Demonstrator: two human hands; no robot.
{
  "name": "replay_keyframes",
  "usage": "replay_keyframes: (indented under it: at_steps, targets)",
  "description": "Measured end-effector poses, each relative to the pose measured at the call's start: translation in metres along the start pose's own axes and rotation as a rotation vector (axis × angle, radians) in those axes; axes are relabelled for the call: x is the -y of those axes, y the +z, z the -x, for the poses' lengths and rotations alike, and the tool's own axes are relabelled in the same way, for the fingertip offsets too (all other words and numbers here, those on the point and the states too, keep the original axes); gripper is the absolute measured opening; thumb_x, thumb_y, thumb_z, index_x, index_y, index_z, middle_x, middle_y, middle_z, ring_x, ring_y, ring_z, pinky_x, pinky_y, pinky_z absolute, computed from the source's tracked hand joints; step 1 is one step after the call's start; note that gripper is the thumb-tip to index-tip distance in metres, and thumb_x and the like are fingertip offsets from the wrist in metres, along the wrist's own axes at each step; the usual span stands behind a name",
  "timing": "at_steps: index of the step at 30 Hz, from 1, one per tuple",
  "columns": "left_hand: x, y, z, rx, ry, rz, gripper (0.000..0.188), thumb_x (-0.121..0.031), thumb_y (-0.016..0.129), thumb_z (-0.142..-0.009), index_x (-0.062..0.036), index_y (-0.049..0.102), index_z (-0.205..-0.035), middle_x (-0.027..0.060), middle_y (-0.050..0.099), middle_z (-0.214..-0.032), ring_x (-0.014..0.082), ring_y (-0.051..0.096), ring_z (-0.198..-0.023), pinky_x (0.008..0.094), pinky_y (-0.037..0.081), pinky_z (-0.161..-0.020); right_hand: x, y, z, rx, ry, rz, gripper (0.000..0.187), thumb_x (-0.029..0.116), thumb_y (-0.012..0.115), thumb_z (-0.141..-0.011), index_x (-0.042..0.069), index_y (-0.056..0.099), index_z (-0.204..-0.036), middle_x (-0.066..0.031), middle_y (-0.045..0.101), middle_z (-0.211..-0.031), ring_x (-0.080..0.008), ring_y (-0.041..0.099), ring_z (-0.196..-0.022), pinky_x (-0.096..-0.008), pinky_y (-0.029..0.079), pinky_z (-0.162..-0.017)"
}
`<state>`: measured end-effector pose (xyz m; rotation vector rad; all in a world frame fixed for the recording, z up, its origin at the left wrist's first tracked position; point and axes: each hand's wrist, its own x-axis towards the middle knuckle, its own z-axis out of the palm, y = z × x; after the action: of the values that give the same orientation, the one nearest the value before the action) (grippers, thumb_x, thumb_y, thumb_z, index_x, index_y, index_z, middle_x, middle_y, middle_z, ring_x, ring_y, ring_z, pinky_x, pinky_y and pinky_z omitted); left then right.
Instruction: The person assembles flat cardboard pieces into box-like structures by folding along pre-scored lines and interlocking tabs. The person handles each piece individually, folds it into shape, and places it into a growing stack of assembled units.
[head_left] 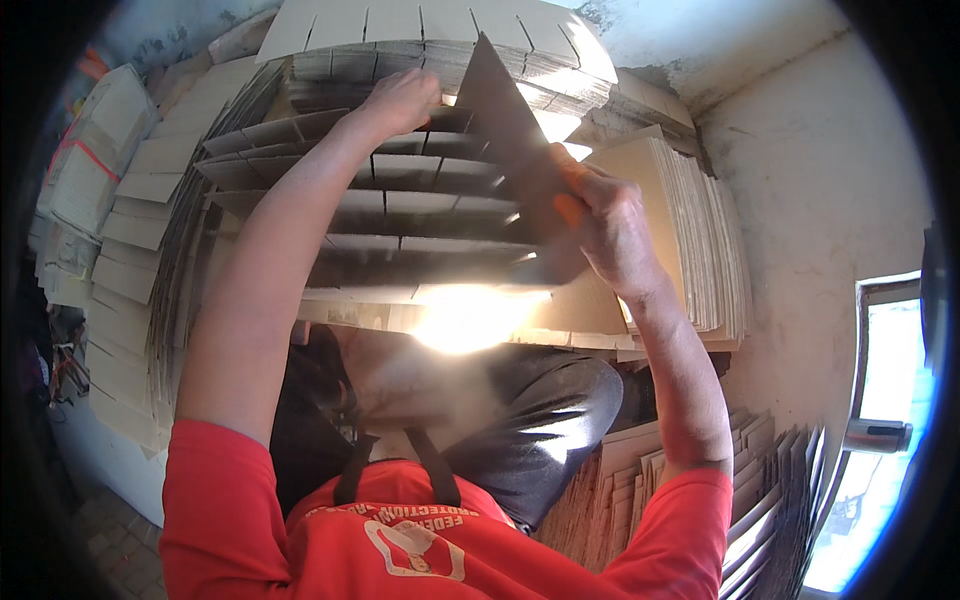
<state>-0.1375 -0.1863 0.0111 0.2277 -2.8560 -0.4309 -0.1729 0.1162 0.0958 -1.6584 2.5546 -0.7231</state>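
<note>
Several slotted cardboard strips (420, 203) stand on edge in parallel rows in front of me. My left hand (402, 103) is closed at the top edge of the farthest row, its fingertips partly hidden behind the hand. My right hand (612, 222) grips one more cardboard strip (505, 135), its thumb on the near face. That strip slants across the right part of the rows, its pointed far end raised. Orange covers show on some fingers of both hands.
A stack of slotted cardboard sheets (440, 28) lies beyond the rows. More cardboard stands at the right (690, 240), and overlapping pieces (140, 235) line the left. Further cardboard bundles (770, 490) sit low by the window (885, 360). Bright sunlight glares on the near edge.
</note>
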Motion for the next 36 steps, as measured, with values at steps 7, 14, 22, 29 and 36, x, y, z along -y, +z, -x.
replay_keyframes:
  at_steps: [7,14,22,29,36]
  targets:
    - [0.002,0.004,-0.005,-0.046,-0.019,-0.028,0.007,0.002,0.068,-0.069,0.0048,0.062,-0.07,0.0287,0.062,-0.084,0.0466,0.062,-0.089,0.0518,0.051,-0.075,-0.003,-0.003,-0.006,-0.061,-0.01,-0.067,0.043,-0.005,0.062,-0.082,-0.001,0.063,-0.125,-0.0183,0.071,-0.103,-0.0213,0.069,-0.085,-0.0295,0.052,-0.077]
    - [0.003,-0.005,-0.004,0.106,-0.084,-0.036,0.014,-0.003,0.074,-0.071,0.0055,0.066,-0.08,0.0255,0.066,-0.091,0.0439,0.063,-0.095,0.0487,0.052,-0.079,0.003,-0.009,-0.015,0.147,0.109,-0.143,0.042,-0.004,0.064,-0.083,-0.001,0.063,-0.125,-0.0186,0.07,-0.109,-0.0179,0.068,-0.092,-0.0291,0.051,-0.078]
    - [-0.006,-0.011,0.008,0.021,-0.1,0.006,0.04,-0.012,0.07,-0.084,-0.0001,0.06,-0.12,0.0186,0.062,-0.123,0.0352,0.055,-0.12,0.0445,0.047,-0.097,-0.009,0.036,-0.029,0.202,0.133,0.168,0.023,0.01,0.067,-0.089,0.003,0.069,-0.111,-0.0175,0.07,-0.103,-0.0272,0.069,-0.095,-0.0368,0.054,-0.075]
    - [-0.04,-0.013,0.011,-0.087,0.138,0.095,0.055,-0.025,0.054,-0.098,-0.0046,0.038,-0.146,0.0211,0.036,-0.152,0.033,0.032,-0.143,0.0418,0.031,-0.115,-0.09,0.001,0.062,-0.59,0.249,0.404,0.04,0.017,0.067,-0.091,0.006,0.061,-0.129,-0.0135,0.064,-0.122,-0.029,0.063,-0.102,-0.0359,0.053,-0.084]
    - [-0.055,0.003,0.006,0.269,0.04,-0.002,0.095,-0.073,0.033,-0.092,-0.0025,0.017,-0.155,0.0157,0.014,-0.162,0.0256,0.013,-0.151,0.0413,0.012,-0.123,-0.156,0.004,0.167,-0.145,0.638,0.844,0.067,0.031,0.074,-0.081,-0.003,0.05,-0.133,-0.0168,0.056,-0.127,-0.0341,0.051,-0.116,-0.0492,0.041,-0.097]
